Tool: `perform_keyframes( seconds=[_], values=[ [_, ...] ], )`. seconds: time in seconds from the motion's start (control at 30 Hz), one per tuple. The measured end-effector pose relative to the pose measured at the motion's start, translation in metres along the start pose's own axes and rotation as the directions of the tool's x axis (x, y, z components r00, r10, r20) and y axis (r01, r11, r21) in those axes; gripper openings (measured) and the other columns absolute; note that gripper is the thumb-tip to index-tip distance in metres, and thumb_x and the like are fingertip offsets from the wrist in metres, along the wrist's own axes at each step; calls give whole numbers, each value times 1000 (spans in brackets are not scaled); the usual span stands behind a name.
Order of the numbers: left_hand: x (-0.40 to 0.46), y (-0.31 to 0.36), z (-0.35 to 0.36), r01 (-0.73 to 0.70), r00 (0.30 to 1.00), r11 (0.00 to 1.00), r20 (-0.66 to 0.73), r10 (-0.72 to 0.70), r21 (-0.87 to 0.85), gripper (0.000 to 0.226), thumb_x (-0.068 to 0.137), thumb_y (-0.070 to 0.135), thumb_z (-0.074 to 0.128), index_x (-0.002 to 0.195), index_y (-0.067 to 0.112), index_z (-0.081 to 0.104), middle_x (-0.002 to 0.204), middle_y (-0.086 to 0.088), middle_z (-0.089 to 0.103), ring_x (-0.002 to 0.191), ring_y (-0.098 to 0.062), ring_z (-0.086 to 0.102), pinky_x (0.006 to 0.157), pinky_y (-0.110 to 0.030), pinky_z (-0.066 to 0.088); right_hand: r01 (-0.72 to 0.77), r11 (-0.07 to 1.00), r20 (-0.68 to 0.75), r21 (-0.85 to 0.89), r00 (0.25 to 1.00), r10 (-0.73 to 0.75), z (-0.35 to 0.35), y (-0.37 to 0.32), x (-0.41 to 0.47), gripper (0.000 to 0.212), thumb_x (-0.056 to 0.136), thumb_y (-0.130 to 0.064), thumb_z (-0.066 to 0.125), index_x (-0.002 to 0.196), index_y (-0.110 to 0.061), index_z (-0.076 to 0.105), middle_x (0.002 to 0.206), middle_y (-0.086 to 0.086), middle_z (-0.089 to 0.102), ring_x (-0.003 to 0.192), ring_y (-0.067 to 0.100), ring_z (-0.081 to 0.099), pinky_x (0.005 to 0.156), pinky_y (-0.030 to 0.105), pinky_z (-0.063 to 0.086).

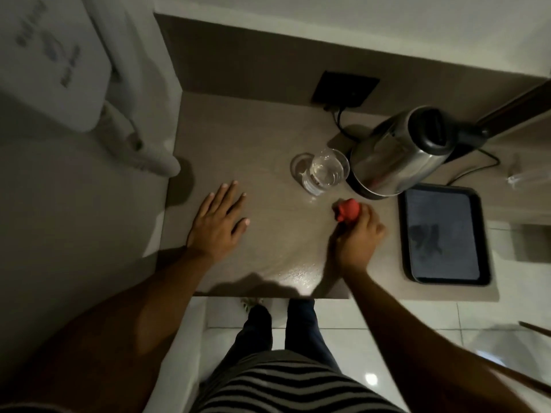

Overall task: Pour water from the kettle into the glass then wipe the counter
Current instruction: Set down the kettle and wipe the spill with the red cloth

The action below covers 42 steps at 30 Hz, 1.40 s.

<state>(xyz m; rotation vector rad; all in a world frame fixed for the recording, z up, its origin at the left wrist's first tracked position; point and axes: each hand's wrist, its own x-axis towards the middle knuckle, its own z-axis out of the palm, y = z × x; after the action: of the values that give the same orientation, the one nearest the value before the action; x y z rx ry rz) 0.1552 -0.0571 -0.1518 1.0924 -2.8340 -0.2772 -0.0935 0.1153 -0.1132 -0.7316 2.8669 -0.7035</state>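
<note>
Dim kitchenette, brown counter (268, 138) with wet streaks. Red cloth (347, 210) bunched small, soft and light, best pressed under a palm; clenched in right hand (357, 236). Left hand (217, 222) flat on counter, fingers spread, empty, well apart from right. Glass (325, 171) holding water just beyond right hand, fragile. Steel kettle (396, 156) beside glass. Dark tray (444, 234) right of right hand.
</note>
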Motion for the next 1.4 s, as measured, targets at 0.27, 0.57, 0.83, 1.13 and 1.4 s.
perform_keyframes(
  seconds=[0.27,0.57,0.83,1.13,1.4],
  values=[
    [0,-3,3,27,1000,1000,14,-27,-12,62,101,52,24,152,19,37,164,-6,29,151,-25,27,121,-42,22,742,567,434,358,406,-805,18,-38,-66,53,84,-6,66,136,-4,56,143,17,58,124,34,52,110,38,35],
    [-12,-3,5,45,998,999,36,-45,-10,61,101,53,27,151,20,39,164,-4,28,152,-24,26,121,-43,26,568,818,261,-96,807,-530,-12,23,19,68,75,-20,79,138,-19,55,133,14,63,108,38,55,87,47,50],
    [-10,-5,6,45,998,999,43,-45,-13,63,101,56,22,151,21,38,164,-4,28,151,-23,26,121,-41,22,455,876,185,-160,886,-426,5,0,44,61,76,-24,81,133,-18,59,135,12,64,116,43,54,93,49,49],
    [-11,-3,4,54,997,998,46,-54,-9,64,101,57,18,152,22,36,165,-4,27,152,-22,23,121,-43,24,520,854,270,31,818,-508,7,-16,-48,66,63,-14,75,128,-19,63,133,8,65,108,35,57,92,45,47],
    [-11,-3,3,51,997,998,56,-49,-35,65,101,57,18,151,21,37,165,-4,28,152,-22,24,121,-41,20,822,475,397,315,341,-852,0,8,-92,44,84,-22,71,126,-29,62,139,-5,63,112,26,65,89,38,53]
  ],
)
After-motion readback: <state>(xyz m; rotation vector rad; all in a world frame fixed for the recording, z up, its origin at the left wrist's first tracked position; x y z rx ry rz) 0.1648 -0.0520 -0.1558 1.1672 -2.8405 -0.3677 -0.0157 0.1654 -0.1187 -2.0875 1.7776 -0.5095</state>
